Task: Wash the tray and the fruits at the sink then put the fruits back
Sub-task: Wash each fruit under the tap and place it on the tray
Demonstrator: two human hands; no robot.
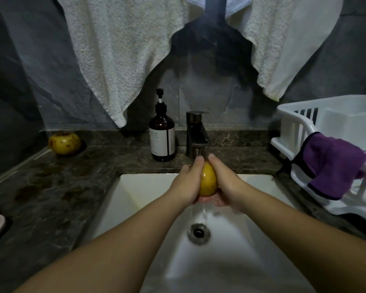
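The white square sink had water running. The white plastic tray sat on the counter at the right. The left hand and right hand curled round a round yellow fruit under the tap, washing it. A spotted yellow fruit waited far left, maybe still unwashed. No fruit was back yet.

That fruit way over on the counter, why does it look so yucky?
The yellow fruit on the counter's far left has dark brown blotches on its skin, like bruising or spoilage. The fruit held under the faucet shows cleaner yellow skin.
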